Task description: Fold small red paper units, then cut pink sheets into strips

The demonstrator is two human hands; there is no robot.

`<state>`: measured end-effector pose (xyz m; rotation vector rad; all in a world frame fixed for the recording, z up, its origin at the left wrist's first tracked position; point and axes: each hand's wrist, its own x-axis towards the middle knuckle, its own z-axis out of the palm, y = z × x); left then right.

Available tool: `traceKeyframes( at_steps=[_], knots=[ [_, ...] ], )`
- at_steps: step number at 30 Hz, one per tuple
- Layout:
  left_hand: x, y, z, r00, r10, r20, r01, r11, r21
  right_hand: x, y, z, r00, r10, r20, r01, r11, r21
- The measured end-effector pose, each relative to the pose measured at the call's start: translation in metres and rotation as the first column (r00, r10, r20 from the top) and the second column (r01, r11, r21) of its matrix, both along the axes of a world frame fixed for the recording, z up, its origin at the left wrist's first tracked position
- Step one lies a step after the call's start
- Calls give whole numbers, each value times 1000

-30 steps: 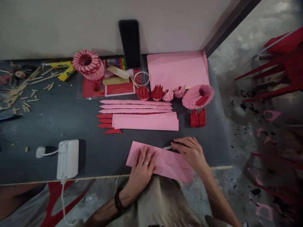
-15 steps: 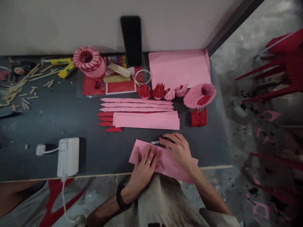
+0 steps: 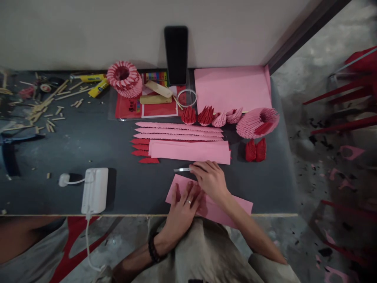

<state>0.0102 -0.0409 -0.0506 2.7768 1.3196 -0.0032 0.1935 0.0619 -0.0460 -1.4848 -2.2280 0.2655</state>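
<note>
My left hand (image 3: 183,206) lies on a sheet of pink paper (image 3: 232,212) at the table's front edge, its fingers stretched out and spread. A ring is on one finger. My right hand (image 3: 209,179) is closed round a slim craft knife (image 3: 182,169), whose blade points left just beyond the paper's far edge. Part of the sheet is hidden beneath both hands and the right forearm. Above the knife lie cut pink paper strips (image 3: 190,151), overlapping several red pointed strips (image 3: 140,147). Toothed pink strips (image 3: 179,131) run in rows behind them.
A white power bank (image 3: 94,190) with a cable sits left. Behind stand a folded-paper vase (image 3: 123,78), a phone (image 3: 176,55), a pink paper stack (image 3: 232,88) and a pink folded-paper piece (image 3: 257,123). Wooden sticks (image 3: 44,106) lie far left; a person's leg (image 3: 26,239) shows below.
My right hand has moved left with the craft knife, off toward the paper's far side, so more of the blade end shows. My left hand stays on the sheet. The view has shifted slightly.
</note>
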Motion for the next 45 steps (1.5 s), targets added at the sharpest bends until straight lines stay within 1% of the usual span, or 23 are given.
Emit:
traceKeyframes(
  at_steps=[4, 6, 8, 10, 12, 15, 17, 19, 21, 22, 23, 24, 26, 28, 30, 32, 35, 37, 39, 41, 42, 43, 45],
  knots=[
    [-8, 9, 20, 995, 85, -55, -84, 996, 14, 52, -19, 10, 984, -162, -69, 165, 986, 28],
    [-15, 16, 30, 994, 110, -29, -110, 994, 7, 82, -33, 12, 969, -237, -64, 239, 971, 26],
    [-23, 26, 38, 988, 153, 20, -153, 988, 9, 107, -49, 10, 939, -337, -67, 340, 939, 41],
    [-31, 37, 40, 984, 164, 66, -164, 986, -5, 125, -65, 7, 896, -441, -52, 443, 896, 26],
    [-38, 49, 39, 980, 181, 83, -179, 983, -37, 136, -77, 3, 862, -506, -34, 507, 862, 26],
    [-47, 64, 34, 969, 245, 44, -241, 968, -72, 141, -89, -2, 848, -529, 10, 528, 848, 52],
    [-51, 71, 33, 968, 250, 20, -246, 963, -109, 138, -92, -2, 855, -516, 44, 512, 856, 76],
    [-54, 76, 33, 974, 226, 2, -223, 962, -160, 132, -92, -1, 895, -442, 66, 437, 896, 76],
    [-56, 80, 35, 979, 201, -25, -201, 957, -209, 123, -91, 1, 958, -273, 91, 273, 962, 13],
    [-58, 82, 36, 981, 189, -36, -192, 955, -225, 118, -90, 1, 979, -178, 102, 182, 983, -27],
    [-60, 84, 37, 985, 169, -42, -175, 955, -239, 113, -89, 2, 989, -101, 112, 107, 993, -53],
    [-61, 87, 38, 989, 140, -39, -146, 956, -254, 109, -87, 2, 991, -51, 122, 59, 996, -59],
    [-66, 91, 40, 998, 68, -10, -68, 954, -292, 102, -84, 1, 991, -19, 135, 24, 999, -42],
    [-70, 96, 42, 999, 7, 38, 6, 946, -323, 98, -80, 0, 992, -18, 125, 22, 999, -36],
    [-73, 98, 44, 997, -25, 79, 50, 941, -335, 98, -76, -1, 994, -27, 102, 32, 999, -41],
    [-76, 99, 46, 993, -30, 117, 67, 943, -325, 99, -71, -1, 996, -44, 77, 47, 998, -37],
    [-79, 99, 48, 980, 19, 200, 32, 968, -250, 100, -62, 4, 999, -39, 29, 41, 998, -53],
    [-81, 101, 50, 955, 65, 289, -10, 982, -188, 99, -55, 10, 1000, -16, -5, 15, 999, -52],
    [-81, 106, 54, 915, 93, 393, -51, 992, -116, 96, -48, 16, 1000, -17, -13, 17, 1000, 12],
    [-80, 114, 59, 887, 91, 454, -107, 994, 10, 92, -40, 22, 998, -66, 16, 63, 990, 128],
    [-79, 119, 61, 887, 79, 454, -140, 985, 102, 89, -35, 24, 995, -97, 36, 88, 978, 190],
    [-78, 124, 62, 892, 66, 447, -177, 962, 210, 87, -30, 25, 991, -124, 53, 108, 965, 241],
    [-75, 133, 62, 901, 53, 431, -243, 884, 399, 81, -20, 26, 983, -169, 71, 141, 945, 294]
  ],
)
